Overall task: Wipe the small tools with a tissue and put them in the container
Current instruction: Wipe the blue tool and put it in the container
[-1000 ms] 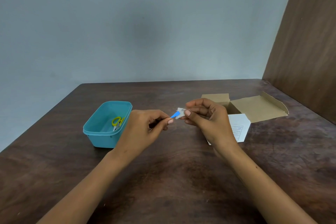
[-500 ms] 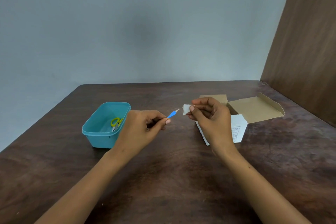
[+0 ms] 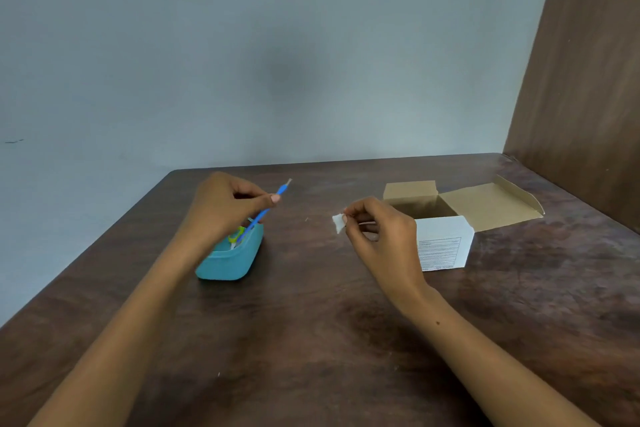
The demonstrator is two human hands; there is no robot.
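Two bare hands hover over a dark brown wooden table point(image 3: 311, 340), well apart from each other. At about nine o'clock from the table's middle, the left hand point(image 3: 221, 208) pinches a slim blue-handled tool point(image 3: 266, 210) between thumb and fingertips. Its shaft runs on a slant: the thin metal tip points up toward one o'clock, past the fingers, while the lower end dips toward seven o'clock into the mouth of a teal plastic container point(image 3: 230, 260). Whether that lower end touches anything inside cannot be told. The container sits on the table directly beneath the left hand and wrist, which cover much of its opening. Inside it, something with a yellow-green handle point(image 3: 236, 236) and a pale tip shows just beside the blue shaft; it is too hidden to name for certain.

At three o'clock from the left hand, the right hand point(image 3: 379, 236) holds a small scrap of white tissue point(image 3: 338, 222) pinched between thumb and forefinger, the other fingers curled in. The tissue sticks out toward nine o'clock, clear of the tool and of the table.

Beyond the right hand, toward two o'clock, an open cardboard box point(image 3: 446, 243) rests on the table, its white front panel bearing lines of small print too fine to read and its brown flaps folded back. A grey-blue wall point(image 3: 277, 45) rises at twelve o'clock, and a brown wooden panel point(image 3: 588, 80) stands at the right edge.
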